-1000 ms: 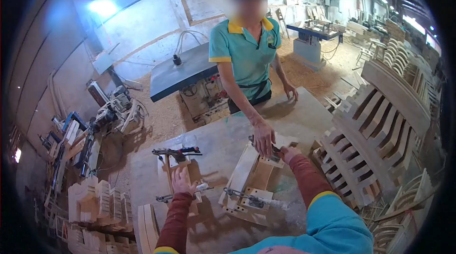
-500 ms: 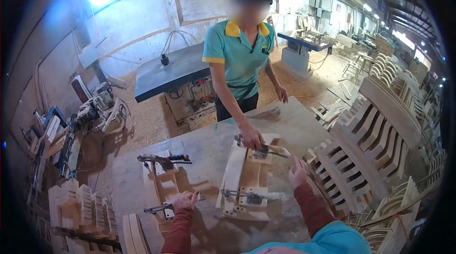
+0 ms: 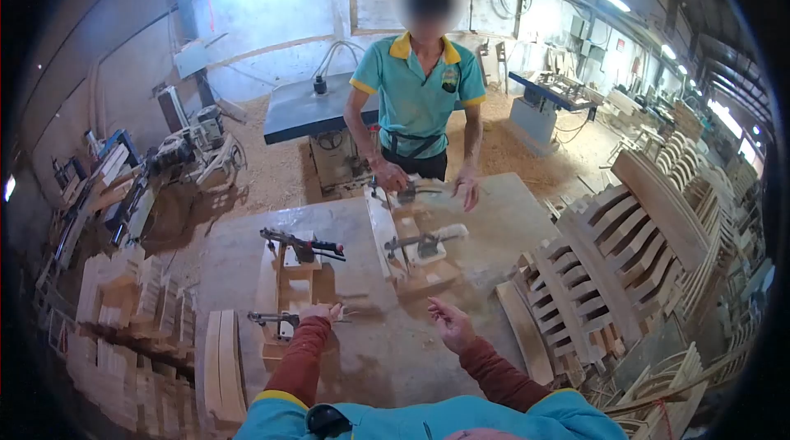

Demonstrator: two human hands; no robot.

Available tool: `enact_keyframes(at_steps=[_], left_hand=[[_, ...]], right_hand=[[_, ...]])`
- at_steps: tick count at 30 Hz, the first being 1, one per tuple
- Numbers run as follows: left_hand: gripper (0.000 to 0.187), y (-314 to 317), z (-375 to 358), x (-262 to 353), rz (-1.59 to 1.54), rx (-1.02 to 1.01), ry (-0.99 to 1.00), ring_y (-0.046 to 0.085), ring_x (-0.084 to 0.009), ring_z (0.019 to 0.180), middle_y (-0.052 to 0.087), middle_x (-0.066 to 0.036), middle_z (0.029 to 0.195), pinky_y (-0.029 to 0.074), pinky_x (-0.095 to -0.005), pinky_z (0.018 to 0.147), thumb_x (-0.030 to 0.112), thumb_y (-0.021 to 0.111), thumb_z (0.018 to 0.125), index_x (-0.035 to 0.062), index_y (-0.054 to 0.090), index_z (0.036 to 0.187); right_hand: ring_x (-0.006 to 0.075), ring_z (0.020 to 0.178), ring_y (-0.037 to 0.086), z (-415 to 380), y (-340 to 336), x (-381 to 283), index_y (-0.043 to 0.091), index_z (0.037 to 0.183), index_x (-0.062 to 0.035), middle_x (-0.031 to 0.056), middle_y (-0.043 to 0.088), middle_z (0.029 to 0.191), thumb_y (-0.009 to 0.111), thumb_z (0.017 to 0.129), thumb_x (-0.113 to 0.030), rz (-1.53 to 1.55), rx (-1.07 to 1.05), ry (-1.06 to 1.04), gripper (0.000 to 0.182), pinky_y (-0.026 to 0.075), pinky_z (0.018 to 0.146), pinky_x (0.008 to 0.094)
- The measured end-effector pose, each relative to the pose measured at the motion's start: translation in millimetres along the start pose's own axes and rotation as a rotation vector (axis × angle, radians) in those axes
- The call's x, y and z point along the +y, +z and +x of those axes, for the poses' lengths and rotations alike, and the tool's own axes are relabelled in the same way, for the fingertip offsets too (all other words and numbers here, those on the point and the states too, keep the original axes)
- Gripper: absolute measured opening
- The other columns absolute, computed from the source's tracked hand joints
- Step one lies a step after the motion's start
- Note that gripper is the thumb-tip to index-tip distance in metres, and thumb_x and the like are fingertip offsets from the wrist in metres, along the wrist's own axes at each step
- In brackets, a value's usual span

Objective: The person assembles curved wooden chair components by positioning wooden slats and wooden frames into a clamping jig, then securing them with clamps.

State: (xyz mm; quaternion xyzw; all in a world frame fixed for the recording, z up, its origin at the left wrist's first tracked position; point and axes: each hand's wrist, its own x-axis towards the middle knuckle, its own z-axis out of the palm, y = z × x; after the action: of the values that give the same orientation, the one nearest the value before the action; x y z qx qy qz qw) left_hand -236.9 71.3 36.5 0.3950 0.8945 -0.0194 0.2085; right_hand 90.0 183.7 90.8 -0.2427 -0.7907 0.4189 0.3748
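Note:
My left hand (image 3: 319,313) is closed at the near toggle clamp (image 3: 276,319) of the left wooden jig (image 3: 269,284), its fingers around the clamp handle. A second toggle clamp (image 3: 301,246) with a red-tipped handle sits at the far end of that jig. Above the tabletop, my right hand (image 3: 451,325) holds nothing, its fingers partly extended and apart. In front of it lies a second wooden jig (image 3: 424,279), blurred, with a toggle clamp (image 3: 420,244) on its near half. A co-worker's hand (image 3: 392,176) is at that jig's far clamp.
Across the worktable (image 3: 354,230) stands a co-worker (image 3: 418,102), another hand hanging near the table edge. Stacked curved wooden parts (image 3: 601,275) rise at the right, beside one curved piece (image 3: 524,333). More wood blocks (image 3: 136,300) and two curved strips (image 3: 220,366) are at the left.
The second jig has shifted away from me, toward the co-worker. My right hand has drawn back and left. My left hand remains at the near clamp. The camera view has shifted too.

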Motion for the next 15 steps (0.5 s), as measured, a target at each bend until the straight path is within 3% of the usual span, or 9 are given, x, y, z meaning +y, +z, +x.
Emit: enact_keyframes(at_steps=[3, 5, 6, 9, 11, 12, 13, 14, 15], left_hand=[[0.059, 59, -9, -24, 0.036, 0.082, 0.07, 0.058, -0.0329, 0.099, 0.063, -0.014, 0.104, 0.042, -0.0447, 0.087, 0.062, 0.033, 0.083, 0.0178, 0.066, 0.102], [0.055, 68, -55, -23, -0.047, 0.1, 0.117, 0.06, -0.0344, 0.09, 0.064, -0.015, 0.097, 0.044, -0.0447, 0.081, 0.056, 0.034, 0.084, 0.0148, 0.067, 0.098], [0.044, 46, -103, -9, -0.134, 0.182, 0.124, 0.062, -0.0335, 0.079, 0.065, -0.013, 0.085, 0.046, -0.0445, 0.072, 0.048, 0.04, 0.082, 0.0155, 0.069, 0.086], [0.038, 76, -156, -19, -0.135, 0.218, 0.22, 0.061, -0.0317, 0.072, 0.065, -0.011, 0.075, 0.045, -0.0445, 0.066, 0.046, 0.046, 0.078, 0.0159, 0.069, 0.073], [0.034, 103, -173, -27, -0.124, 0.276, 0.29, 0.059, -0.0314, 0.065, 0.063, -0.012, 0.069, 0.044, -0.0447, 0.063, 0.045, 0.051, 0.075, 0.0165, 0.068, 0.066], [0.032, 112, -191, -31, -0.194, 0.411, 0.424, 0.054, -0.0326, 0.055, 0.059, -0.012, 0.06, 0.041, -0.0457, 0.058, 0.043, 0.055, 0.071, 0.0164, 0.065, 0.058], [0.031, 87, -221, -22, 0.045, 0.265, 0.444, 0.06, -0.0307, 0.063, 0.063, -0.012, 0.067, 0.046, -0.0447, 0.061, 0.041, 0.051, 0.075, 0.0172, 0.069, 0.07], [0.034, 99, -234, -24, 0.058, 0.209, 0.431, 0.059, -0.0323, 0.063, 0.061, -0.013, 0.064, 0.046, -0.0464, 0.064, 0.042, 0.049, 0.076, 0.016, 0.069, 0.067], [0.035, 114, -250, -26, 0.093, 0.319, 0.451, 0.058, -0.0328, 0.066, 0.058, -0.014, 0.06, 0.044, -0.0459, 0.07, 0.043, 0.05, 0.077, 0.0153, 0.068, 0.063]], right_hand=[[0.0102, 0.074, 0.055, -31, 2, 4, 0.046, 0.129, -0.0066, 0.0068, 0.06, 0.091, 0.042, 0.084, 0.002, 0.1, -0.102, 0.263, 0.046, 0.048, 0.068, 0.0237], [0.0086, 0.073, 0.054, -43, 9, 12, 0.041, 0.132, -0.007, 0.0044, 0.059, 0.087, 0.043, 0.086, 0.0, 0.166, -0.17, 0.279, 0.047, 0.047, 0.067, 0.0225], [0.0086, 0.073, 0.054, -43, 10, 10, 0.039, 0.133, -0.0073, 0.0051, 0.059, 0.088, 0.045, 0.086, -0.001, 0.179, -0.222, 0.266, 0.048, 0.047, 0.066, 0.0228], [0.0094, 0.077, 0.055, -32, 22, -20, 0.037, 0.134, -0.0071, 0.0081, 0.058, 0.095, 0.048, 0.086, -0.004, 0.107, -0.29, 0.234, 0.049, 0.047, 0.066, 0.0239], [0.0146, 0.078, 0.057, -29, 43, -24, 0.04, 0.131, -0.0069, 0.0101, 0.059, 0.098, 0.051, 0.085, -0.007, 0.121, -0.313, 0.226, 0.047, 0.048, 0.067, 0.0275], [0.0173, 0.078, 0.059, -22, 52, -27, 0.041, 0.13, -0.0068, 0.0111, 0.059, 0.099, 0.053, 0.085, -0.008, 0.121, -0.296, 0.203, 0.046, 0.049, 0.068, 0.0294], [0.0234, 0.078, 0.06, -19, 72, 0, 0.042, 0.128, -0.0067, 0.0147, 0.06, 0.096, 0.054, 0.085, -0.017, -0.08, -0.215, -0.085, 0.046, 0.049, 0.069, 0.0333], [0.0296, 0.078, 0.062, -14, 90, 23, 0.043, 0.126, -0.0067, 0.0182, 0.061, 0.093, 0.056, 0.085, -0.025, -0.3, -0.114, -0.363, 0.047, 0.05, 0.071, 0.0372], [0.0341, 0.079, 0.061, -10, 98, 7, 0.042, 0.126, -0.0066, 0.021, 0.061, 0.09, 0.054, 0.084, -0.034, -0.407, -0.305, -0.135, 0.052, 0.049, 0.072, 0.0401]])
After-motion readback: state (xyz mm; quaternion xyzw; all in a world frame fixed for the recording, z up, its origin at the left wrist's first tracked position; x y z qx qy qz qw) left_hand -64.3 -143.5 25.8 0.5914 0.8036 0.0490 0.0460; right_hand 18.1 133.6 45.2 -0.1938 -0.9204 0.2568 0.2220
